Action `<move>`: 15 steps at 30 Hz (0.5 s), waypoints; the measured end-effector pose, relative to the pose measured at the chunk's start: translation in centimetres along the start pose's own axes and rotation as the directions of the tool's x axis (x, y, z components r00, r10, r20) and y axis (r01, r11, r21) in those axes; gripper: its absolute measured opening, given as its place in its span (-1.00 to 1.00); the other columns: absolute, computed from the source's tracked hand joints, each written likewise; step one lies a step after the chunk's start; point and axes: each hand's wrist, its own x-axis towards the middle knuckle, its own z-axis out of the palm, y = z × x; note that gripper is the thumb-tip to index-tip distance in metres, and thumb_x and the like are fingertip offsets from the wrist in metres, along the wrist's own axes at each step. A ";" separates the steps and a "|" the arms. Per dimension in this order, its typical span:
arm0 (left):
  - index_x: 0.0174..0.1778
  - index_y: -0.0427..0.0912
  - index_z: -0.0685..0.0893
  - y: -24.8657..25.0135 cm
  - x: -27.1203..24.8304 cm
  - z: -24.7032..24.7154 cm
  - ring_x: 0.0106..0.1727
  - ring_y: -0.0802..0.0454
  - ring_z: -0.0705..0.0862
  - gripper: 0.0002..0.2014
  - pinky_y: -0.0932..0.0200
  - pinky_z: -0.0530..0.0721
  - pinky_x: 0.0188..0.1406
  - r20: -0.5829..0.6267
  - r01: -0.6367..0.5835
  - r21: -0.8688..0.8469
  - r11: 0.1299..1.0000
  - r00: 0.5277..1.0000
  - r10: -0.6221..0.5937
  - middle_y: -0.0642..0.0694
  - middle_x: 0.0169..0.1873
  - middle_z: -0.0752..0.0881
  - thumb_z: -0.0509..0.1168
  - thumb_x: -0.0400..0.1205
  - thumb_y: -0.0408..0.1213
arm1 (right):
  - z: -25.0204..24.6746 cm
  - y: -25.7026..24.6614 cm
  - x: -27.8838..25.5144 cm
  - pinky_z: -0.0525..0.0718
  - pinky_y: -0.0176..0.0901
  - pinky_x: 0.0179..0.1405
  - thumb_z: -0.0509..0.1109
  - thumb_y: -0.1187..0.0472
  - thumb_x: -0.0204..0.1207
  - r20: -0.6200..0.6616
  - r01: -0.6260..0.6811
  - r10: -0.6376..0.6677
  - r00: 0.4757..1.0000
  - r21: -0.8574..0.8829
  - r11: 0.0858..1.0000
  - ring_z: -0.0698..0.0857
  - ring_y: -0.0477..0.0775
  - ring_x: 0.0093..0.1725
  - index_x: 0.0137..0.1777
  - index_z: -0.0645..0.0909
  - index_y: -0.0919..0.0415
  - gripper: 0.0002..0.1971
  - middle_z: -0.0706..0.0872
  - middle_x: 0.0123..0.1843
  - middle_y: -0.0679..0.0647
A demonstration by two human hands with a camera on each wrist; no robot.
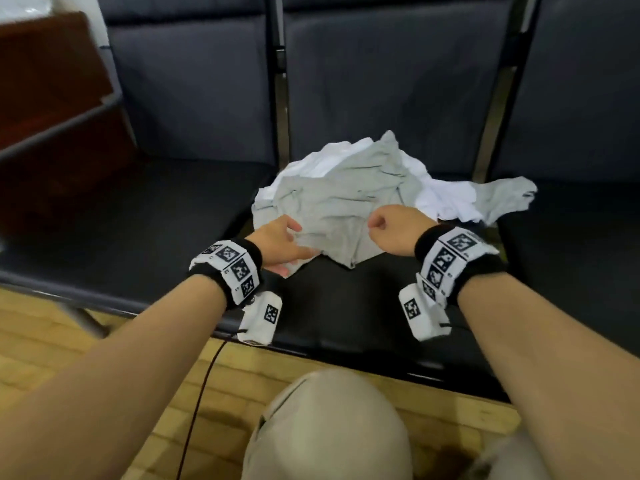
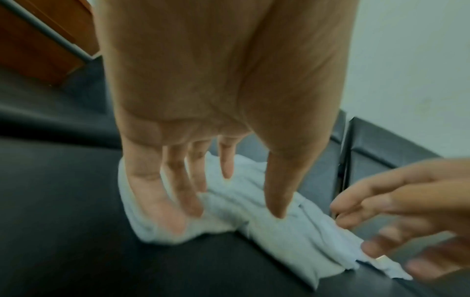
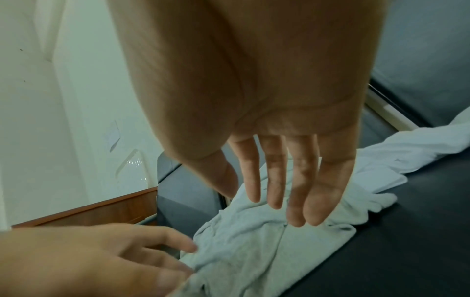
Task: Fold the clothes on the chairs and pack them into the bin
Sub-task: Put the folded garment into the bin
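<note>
Chairs (image 1: pixel 194 209): three in a row, side by side, backs to the rear. Cabinet (image 1: pixel 52 109): left of the row. Clothes (image 1: pixel 346 188): heaped on the middle seat, one part trailing right toward the gap before the right chair. Left hand (image 1: pixel 277 242): at the heap's near-left edge, fingers (image 2: pixel 178 201) on the cloth. Right hand (image 1: pixel 394 233): at the heap's near-right edge, over the cloth. Knee (image 1: pixel 329 424): in front of the middle seat, on the floor (image 1: pixel 104 341) side.

Wooden floor (image 1: pixel 41 348), white wall (image 2: pixel 406 70)
</note>
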 end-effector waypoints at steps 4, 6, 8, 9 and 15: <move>0.49 0.11 0.45 -0.2 3.6 3.8 0.36 -0.05 0.54 -0.34 0.03 0.51 0.46 -0.004 -0.053 0.296 0.954 0.998 0.057 -0.04 0.45 0.39 0.56 0.53 0.11 | 0.1 0.7 0.8 0.60 -0.03 0.42 0.25 0.12 0.76 0.080 0.011 -0.008 0.997 -0.045 0.999 0.66 0.22 0.39 0.42 0.66 0.25 -0.65 0.70 0.41 0.19; 0.30 0.12 0.53 -0.6 4.8 4.4 0.32 -0.07 0.59 -0.59 -0.03 0.55 0.49 -0.009 -0.084 0.306 0.948 0.996 0.091 -0.09 0.38 0.50 0.52 0.61 0.02 | 0.5 1.1 1.2 0.64 -0.09 0.32 0.27 0.12 0.75 0.124 0.019 -0.010 0.992 -0.072 0.997 0.69 0.20 0.34 0.44 0.65 0.27 -0.63 0.71 0.40 0.18; 0.22 0.02 0.62 -0.7 5.2 4.2 0.27 -0.11 0.66 -0.77 0.05 0.59 0.35 0.023 -0.124 0.303 0.945 0.992 0.122 -0.10 0.22 0.63 0.44 0.70 -0.09 | 0.8 1.8 1.3 0.64 -0.13 0.20 0.29 0.09 0.75 0.151 0.003 0.011 0.988 -0.093 0.996 0.69 0.20 0.32 0.46 0.63 0.27 -0.62 0.69 0.41 0.16; 0.22 -0.04 0.65 -0.8 5.1 4.1 0.19 -0.07 0.67 -0.81 0.13 0.56 0.23 0.031 -0.143 0.297 0.944 0.990 0.141 -0.05 0.09 0.65 0.41 0.73 -0.11 | 0.9 2.2 1.4 0.66 -0.12 0.20 0.28 0.08 0.76 0.157 -0.014 0.028 0.987 -0.094 0.996 0.69 0.20 0.33 0.46 0.62 0.28 -0.61 0.68 0.42 0.18; -0.04 -0.13 0.61 -0.9 2.9 4.3 -0.30 0.14 0.48 -0.91 0.39 0.47 -0.36 0.103 -0.169 -0.193 0.967 0.976 0.191 -0.01 -0.30 0.56 0.37 0.76 -0.33 | 1.3 4.0 2.1 0.79 0.17 0.28 0.27 0.10 0.74 0.165 -0.142 0.128 0.978 0.077 0.987 0.69 0.26 0.36 0.56 0.53 0.28 -0.54 0.60 0.52 0.20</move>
